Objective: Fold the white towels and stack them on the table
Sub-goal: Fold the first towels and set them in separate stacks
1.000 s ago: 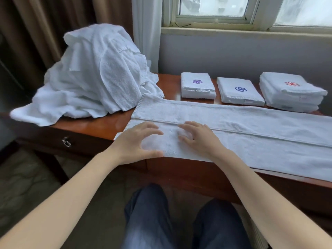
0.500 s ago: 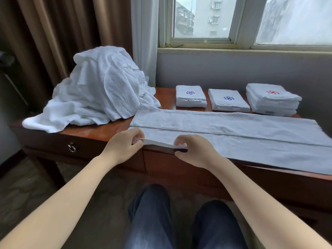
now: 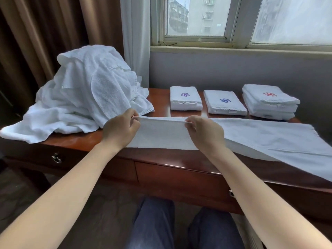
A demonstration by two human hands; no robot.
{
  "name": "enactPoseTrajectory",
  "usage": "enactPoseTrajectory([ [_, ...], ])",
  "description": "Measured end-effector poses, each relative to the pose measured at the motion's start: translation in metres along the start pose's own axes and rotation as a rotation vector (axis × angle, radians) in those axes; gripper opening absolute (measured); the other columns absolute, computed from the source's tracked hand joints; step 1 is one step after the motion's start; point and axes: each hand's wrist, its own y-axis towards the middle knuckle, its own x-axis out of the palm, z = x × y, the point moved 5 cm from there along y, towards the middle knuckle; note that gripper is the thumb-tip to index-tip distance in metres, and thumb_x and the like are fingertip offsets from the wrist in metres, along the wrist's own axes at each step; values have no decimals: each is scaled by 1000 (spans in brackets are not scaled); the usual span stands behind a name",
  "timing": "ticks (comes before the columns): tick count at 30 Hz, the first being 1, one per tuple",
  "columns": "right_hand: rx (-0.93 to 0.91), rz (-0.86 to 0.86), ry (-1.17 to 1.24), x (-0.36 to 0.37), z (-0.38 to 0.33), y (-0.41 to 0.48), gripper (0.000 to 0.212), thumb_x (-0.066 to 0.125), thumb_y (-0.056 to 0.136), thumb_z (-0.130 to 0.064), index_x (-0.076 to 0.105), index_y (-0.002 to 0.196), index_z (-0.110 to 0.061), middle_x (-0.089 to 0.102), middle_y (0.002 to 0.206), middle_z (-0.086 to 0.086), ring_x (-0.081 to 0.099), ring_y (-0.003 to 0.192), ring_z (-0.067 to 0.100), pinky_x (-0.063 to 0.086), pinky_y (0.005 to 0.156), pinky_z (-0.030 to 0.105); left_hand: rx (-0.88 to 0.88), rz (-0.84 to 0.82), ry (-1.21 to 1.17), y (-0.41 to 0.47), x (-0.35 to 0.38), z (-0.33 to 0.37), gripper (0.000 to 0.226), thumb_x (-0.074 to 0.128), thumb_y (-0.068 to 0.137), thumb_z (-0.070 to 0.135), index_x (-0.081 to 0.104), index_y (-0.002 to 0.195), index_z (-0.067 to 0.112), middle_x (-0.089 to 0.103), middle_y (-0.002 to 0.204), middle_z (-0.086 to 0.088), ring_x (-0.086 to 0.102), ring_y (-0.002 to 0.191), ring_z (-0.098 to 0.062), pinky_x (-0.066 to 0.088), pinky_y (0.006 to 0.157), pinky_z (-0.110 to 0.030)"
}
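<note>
Towel being folded: a long white towel lies on the counter, its left end raised off the wood and the rest flat.
Left hand: forearm reaches forward from lower left, back of the hand towards the camera, fingers curled in and pinched with the thumb on the towel's upper left corner.
Right hand: forearm comes in from lower right, knuckles up, fingers pinched on the same upper edge, further to the right.
Long axis: runs left to right along the counter, parallel to its front edge; the far right end shows a short fringe.
Towel against fingers: the edge stretches taut and level between the two pinches; the cloth slopes down from them towards the person, and to the right of the right hand it drops to the counter, its near edge overhanging the front.
Unfolded pile: a tall heap of white towels at the counter's left, just behind the left hand.
Folded towels: three lots in a row beyond the long towel, with a purple emblem, a blue emblem and a red emblem, the last a stack of several.
Surroundings: drawer ring on the counter's front, brown curtain, window, blue trouser legs below.
</note>
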Motion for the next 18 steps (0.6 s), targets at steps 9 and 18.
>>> enactPoseTrajectory([
  [9, -115, -25, -81, 42, 24, 72, 27, 46, 102, -29, 72, 102, -22, 72, 98, -1, 65, 85, 27, 41, 58, 28, 81, 127, 109, 64, 34, -3, 7, 51, 90, 18, 58, 89, 17, 64, 78, -1, 55, 60, -25, 29, 53, -26],
  [18, -106, -354, 62, 104, 50, 90, 20, 55, 94, -36, 70, 104, -28, 68, 109, -7, 61, 103, 17, 43, 71, 29, 58, -96, 320, 78, 90, -1, 51, 53, 83, 1, 61, 126, 27, 57, 116, -2, 53, 110, -25, 39, 92, -36],
])
